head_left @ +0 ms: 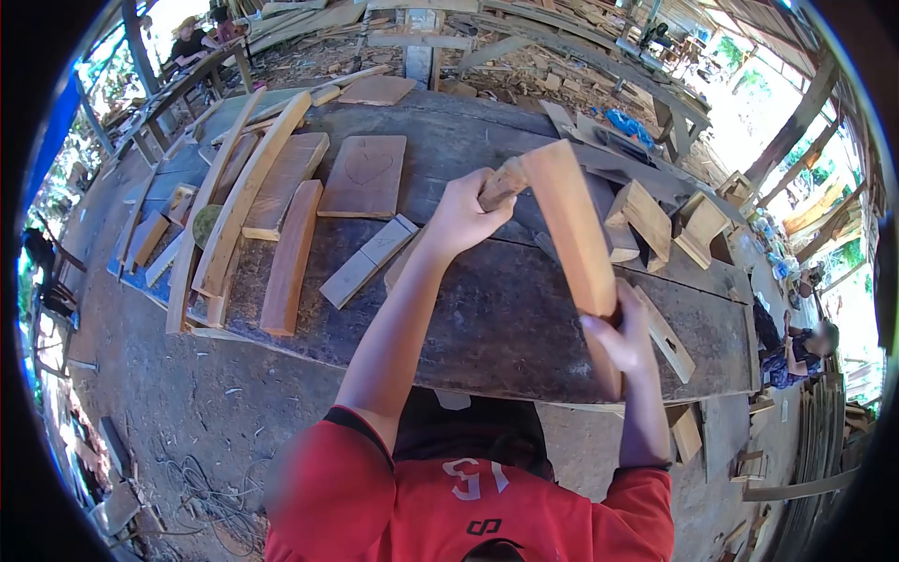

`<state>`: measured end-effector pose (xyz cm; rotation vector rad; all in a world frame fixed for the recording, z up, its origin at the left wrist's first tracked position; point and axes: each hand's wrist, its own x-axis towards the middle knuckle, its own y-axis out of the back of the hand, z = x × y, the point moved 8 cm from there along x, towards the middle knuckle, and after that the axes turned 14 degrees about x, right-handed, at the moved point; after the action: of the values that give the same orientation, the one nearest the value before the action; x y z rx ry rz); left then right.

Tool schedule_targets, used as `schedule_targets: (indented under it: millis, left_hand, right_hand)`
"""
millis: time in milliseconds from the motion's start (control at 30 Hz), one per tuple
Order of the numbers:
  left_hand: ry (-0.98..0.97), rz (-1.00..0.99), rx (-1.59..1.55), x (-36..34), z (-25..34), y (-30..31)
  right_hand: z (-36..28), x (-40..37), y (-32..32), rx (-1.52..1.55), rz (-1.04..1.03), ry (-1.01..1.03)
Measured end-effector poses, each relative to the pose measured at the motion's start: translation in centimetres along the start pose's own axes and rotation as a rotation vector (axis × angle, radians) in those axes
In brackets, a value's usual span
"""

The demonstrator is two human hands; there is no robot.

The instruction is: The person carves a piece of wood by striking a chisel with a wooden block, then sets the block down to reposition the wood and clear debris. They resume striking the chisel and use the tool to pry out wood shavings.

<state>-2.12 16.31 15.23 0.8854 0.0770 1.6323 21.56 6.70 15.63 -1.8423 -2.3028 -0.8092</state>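
My left hand point(471, 217) is closed around a small, rough wooden block point(504, 184), whose far end meets the top of a long plank. That plank point(569, 225) is reddish-brown and smooth, and it slants up over the workbench point(468, 318). Lower down, my right hand point(626, 335) grips the plank near its bottom end, thumb across the face. A pale slotted piece of wood point(665, 337) lies on the bench just right of that hand. Left of my left forearm rests a light two-part wood strip point(369, 260).
Curved wooden pieces point(253, 187), a reddish bar point(292, 258) and a flat board point(362, 176) with a drawn outline lie on the left side. Angled wood blocks point(641, 222) stand at the right. A person point(801, 356) sits beyond the right edge; another point(192, 42) is far left.
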Motion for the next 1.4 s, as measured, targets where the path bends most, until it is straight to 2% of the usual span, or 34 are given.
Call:
schedule_targets:
  millis: [67, 133, 200, 267, 300, 333, 400, 467, 500, 567, 600, 633, 667, 733, 800, 833, 867, 933, 967, 1000, 1067, 1100, 1133, 1200, 1267, 1333, 1367, 1400]
  left_hand:
    - [-0.057, 0.067, -0.026, 0.0, 0.2, 0.4]
    - [-0.049, 0.093, -0.09, 0.0, 0.1, 0.8]
    - [-0.035, 0.102, -0.094, 0.0, 0.3, 1.0]
    - [-0.027, 0.112, -0.1, 0.1, 0.2, 0.9]
    - [-0.044, 0.09, -0.088, 0.1, 0.0, 0.5]
    - [-0.061, 0.068, -0.073, 0.0, -0.1, 0.3]
    - [-0.065, 0.064, -0.063, 0.0, -0.1, 0.4]
    - [-0.063, 0.053, -0.058, -0.1, 0.0, 0.6]
    - [-0.043, 0.07, -0.078, -0.1, 0.0, 0.9]
    - [-0.027, 0.092, -0.101, 0.0, 0.0, 1.2]
    - [0.005, 0.033, -0.073, 0.1, -0.3, 1.0]
    - [0.037, -0.024, -0.044, 0.1, -0.5, 0.7]
    - [0.037, -0.017, -0.043, 0.0, -0.7, 0.8]
    - [-0.012, 0.003, -0.033, 0.0, -0.6, 0.7]
    - [-0.013, -0.005, -0.042, 0.0, -0.9, 0.6]
    - [-0.014, -0.016, -0.057, -0.1, -0.9, 0.4]
    - [-0.008, -0.02, -0.062, -0.2, -1.0, 0.3]
    - [-0.006, -0.023, -0.047, -0.1, -0.6, 0.4]
    - [-0.005, -0.022, -0.049, 0.0, -0.7, 0.4]
    - [-0.003, -0.031, -0.062, 0.0, -0.8, 0.4]
    - [-0.002, -0.042, -0.069, -0.2, -0.9, 0.3]
    - [-0.036, 0.026, -0.098, -0.2, -0.6, 0.9]
    - [-0.067, 0.098, -0.128, -0.2, -0.3, 1.5]
    - [-0.044, 0.093, -0.138, -0.3, -0.4, 1.6]
    - [-0.027, 0.077, -0.148, -0.3, -0.5, 1.6]
    - [0.03, -0.033, -0.092, 0.0, -0.9, 0.8]
    - [0.027, -0.033, -0.093, 0.0, -0.9, 0.7]
    - [0.014, -0.051, -0.086, 0.0, -0.8, 0.5]
  right_hand:
    - [-0.3, 0.6, 1.0, -0.032, 0.056, -0.027]
    - [0.1, 0.3, 2.2, 0.328, 0.196, 0.019]
    - [1.0, -0.1, 2.1, 0.513, 0.192, 0.004]
    - [0.5, 0.2, 0.8, 0.387, 0.169, 0.118]
    - [-0.3, 0.9, -0.2, 0.02, 0.004, 0.027]
    - [-0.1, 1.2, -0.9, -0.134, -0.145, -0.118]
    - [-1.1, 1.3, 0.0, -0.113, -0.036, -0.04]
    - [-1.4, 1.4, 1.2, 0.265, 0.108, 0.029]
    - [-0.9, 1.0, 1.5, 0.411, 0.178, -0.026]
    - [0.8, 1.0, 0.8, 0.472, 0.119, -0.023]
    - [0.6, 1.4, -0.1, 0.537, 0.059, -0.019]
    - [-1.5, 2.0, -0.8, 0.127, 0.018, 0.073]
    - [0.0, 2.0, -1.7, -0.085, -0.127, -0.143]
    - [-1.0, 2.1, -1.0, -0.008, -0.041, -0.025]
    - [-1.8, 1.8, 0.4, 0.295, 0.194, 0.072]
    - [-1.5, 1.3, 1.3, 0.286, 0.294, 0.029]
    - [-1.2, 1.1, 1.2, 0.282, 0.293, 0.021]
    - [-0.3, 0.9, 0.8, 0.526, 0.279, 0.139]
    - [0.7, 0.9, 0.1, 0.48, 0.18, 0.113]
    - [-1.7, 1.5, -1.0, 0.065, 0.097, 0.191]
    - [0.5, 1.6, -1.9, -0.053, -0.116, -0.092]
    - [0.1, 1.5, -1.9, -0.05, -0.113, -0.089]
    - [-0.7, 1.5, -1.2, 0.064, -0.018, -0.032]
    - [-1.5, 1.2, 0.3, 0.234, 0.154, 0.103]
    - [0.3, 0.9, 0.4, 0.491, 0.143, 0.067]
    - [-1.2, 1.8, -1.0, 0.248, 0.117, 0.132]
    - [-1.0, 2.5, -2.3, -0.104, -0.104, -0.027]
    - [-1.8, 2.5, -1.9, -0.103, -0.101, -0.025]
